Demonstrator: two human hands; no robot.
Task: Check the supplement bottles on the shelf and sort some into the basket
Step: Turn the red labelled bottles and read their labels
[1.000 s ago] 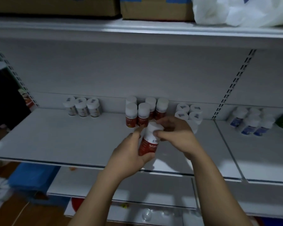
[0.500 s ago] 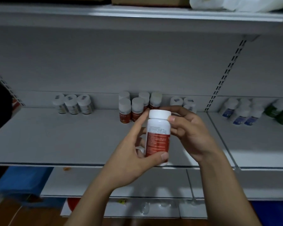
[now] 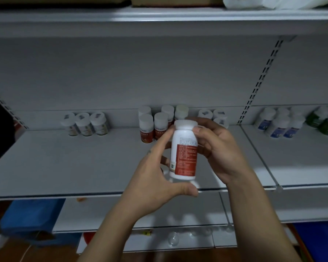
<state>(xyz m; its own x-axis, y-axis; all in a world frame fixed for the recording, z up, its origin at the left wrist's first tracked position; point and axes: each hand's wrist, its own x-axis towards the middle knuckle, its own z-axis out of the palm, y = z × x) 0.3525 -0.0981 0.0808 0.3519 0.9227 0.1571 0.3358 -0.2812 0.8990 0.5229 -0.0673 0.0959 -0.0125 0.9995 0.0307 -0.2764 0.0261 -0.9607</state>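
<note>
A white bottle with a red label (image 3: 184,154) stands upright in front of the shelf (image 3: 64,163), held between both hands. My left hand (image 3: 155,178) grips it with the thumb under its base and the forefinger up near the cap. My right hand (image 3: 218,148) holds the cap and upper side. Behind it, several matching red-label bottles (image 3: 146,127) stand at the back of the shelf. No basket is in view.
Three pale-label bottles (image 3: 85,123) stand at the back left. White bottles (image 3: 214,116) sit behind my right hand. Blue-label bottles (image 3: 278,125) and green bottles (image 3: 324,121) fill the right bay. A blue object (image 3: 30,216) lies below left. Cardboard boxes sit on the top shelf.
The bottle has been lifted from a tilted hold to upright with its printed label turned toward me. My left thumb moved from its side to under its base.
</note>
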